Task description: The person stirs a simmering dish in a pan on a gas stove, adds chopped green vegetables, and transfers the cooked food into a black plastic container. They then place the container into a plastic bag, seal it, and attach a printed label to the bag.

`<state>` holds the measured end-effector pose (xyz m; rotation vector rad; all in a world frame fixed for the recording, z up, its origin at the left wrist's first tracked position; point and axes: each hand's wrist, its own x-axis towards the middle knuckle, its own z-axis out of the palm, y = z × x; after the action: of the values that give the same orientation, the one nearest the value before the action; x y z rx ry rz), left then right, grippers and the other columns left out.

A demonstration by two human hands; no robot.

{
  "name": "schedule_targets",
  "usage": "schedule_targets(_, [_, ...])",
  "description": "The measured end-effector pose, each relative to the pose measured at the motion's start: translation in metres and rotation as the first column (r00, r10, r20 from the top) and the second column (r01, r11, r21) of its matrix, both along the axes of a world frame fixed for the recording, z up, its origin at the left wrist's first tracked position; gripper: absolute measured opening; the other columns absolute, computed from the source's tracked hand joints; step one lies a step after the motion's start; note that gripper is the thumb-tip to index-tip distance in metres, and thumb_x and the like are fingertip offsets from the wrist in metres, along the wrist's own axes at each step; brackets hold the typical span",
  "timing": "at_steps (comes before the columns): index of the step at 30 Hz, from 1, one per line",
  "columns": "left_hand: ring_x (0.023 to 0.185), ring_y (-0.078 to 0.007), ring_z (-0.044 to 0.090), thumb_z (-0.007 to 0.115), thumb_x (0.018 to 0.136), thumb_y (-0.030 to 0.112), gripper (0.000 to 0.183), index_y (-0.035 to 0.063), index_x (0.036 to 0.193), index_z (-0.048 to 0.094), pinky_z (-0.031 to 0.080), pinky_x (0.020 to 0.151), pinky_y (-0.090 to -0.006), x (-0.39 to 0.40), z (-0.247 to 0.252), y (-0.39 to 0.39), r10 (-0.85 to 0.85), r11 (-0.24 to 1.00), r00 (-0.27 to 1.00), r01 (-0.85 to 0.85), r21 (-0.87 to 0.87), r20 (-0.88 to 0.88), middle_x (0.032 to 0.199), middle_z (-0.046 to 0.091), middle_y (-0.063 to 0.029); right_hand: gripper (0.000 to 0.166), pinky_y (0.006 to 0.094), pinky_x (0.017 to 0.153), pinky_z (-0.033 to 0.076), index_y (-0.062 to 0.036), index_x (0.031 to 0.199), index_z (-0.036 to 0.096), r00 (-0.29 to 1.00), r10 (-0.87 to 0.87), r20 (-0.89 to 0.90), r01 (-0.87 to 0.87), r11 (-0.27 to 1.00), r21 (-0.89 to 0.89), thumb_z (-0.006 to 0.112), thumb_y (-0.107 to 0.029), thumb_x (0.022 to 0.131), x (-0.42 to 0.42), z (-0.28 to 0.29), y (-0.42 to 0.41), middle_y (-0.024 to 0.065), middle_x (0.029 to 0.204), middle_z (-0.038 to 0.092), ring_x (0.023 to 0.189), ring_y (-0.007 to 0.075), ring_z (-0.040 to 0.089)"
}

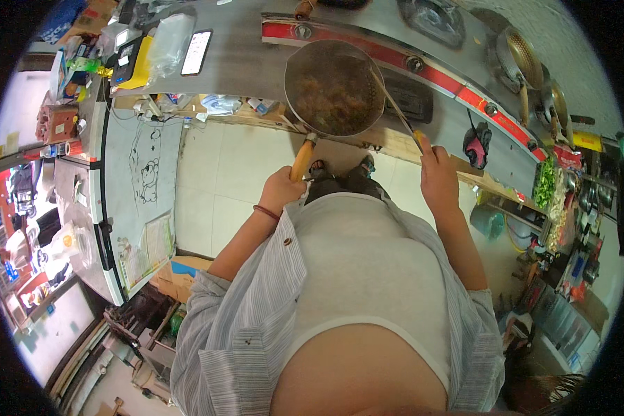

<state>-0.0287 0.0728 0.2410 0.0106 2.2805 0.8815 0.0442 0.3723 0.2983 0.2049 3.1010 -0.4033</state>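
Note:
My left hand (282,190) is closed around the wooden handle of a large round pan (334,88), which holds dark brown food and liquid. Its rim overlaps the red front strip of the stove. In my right hand (439,174) is the yellow-orange handle end of a long metal cooking utensil (395,108). The utensil's shaft slants up and left to the pan's right edge. Whether its far end dips into the food is hard to tell.
A phone (196,52) lies on the metal counter at upper left, beside plastic bags (170,47). The stove's red strip (442,78) carries several knobs. Pans with handles (522,54) rest at upper right. Chopped green vegetables (545,182) stand at the right. A pink and black cloth item (477,145) lies near the counter edge.

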Motion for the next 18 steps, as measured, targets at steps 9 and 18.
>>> schedule_targets(9, [0.072,-0.0343,0.057,0.058,0.066,0.027,0.030,-0.0005,0.078,0.056,0.045,0.065,-0.0376,0.013,-0.002,0.011,0.053,0.997,0.998,-0.051,0.049,-0.035,0.074,0.059,-0.0206,0.042,0.0407,0.064,0.046,-0.0021,0.118,0.041,0.956,0.055,0.287,-0.027,0.994,-0.102,0.049,-0.015,0.080,0.018,0.052,-0.011,0.0183,0.087,0.054,0.077,0.0344,0.055])
schedule_targets(18, [0.058,-0.0246,0.055,0.058,0.068,0.024,0.028,-0.0013,0.080,0.055,0.044,0.054,-0.0337,0.025,0.003,0.032,0.082,0.995,0.996,-0.080,0.054,-0.030,0.063,0.056,-0.0142,0.037,0.0228,0.043,0.035,-0.0051,0.117,0.048,0.752,0.075,0.655,0.482,0.616,-0.623,0.051,-0.011,0.080,0.002,0.078,0.027,0.0003,0.062,0.046,0.045,0.0067,0.040])
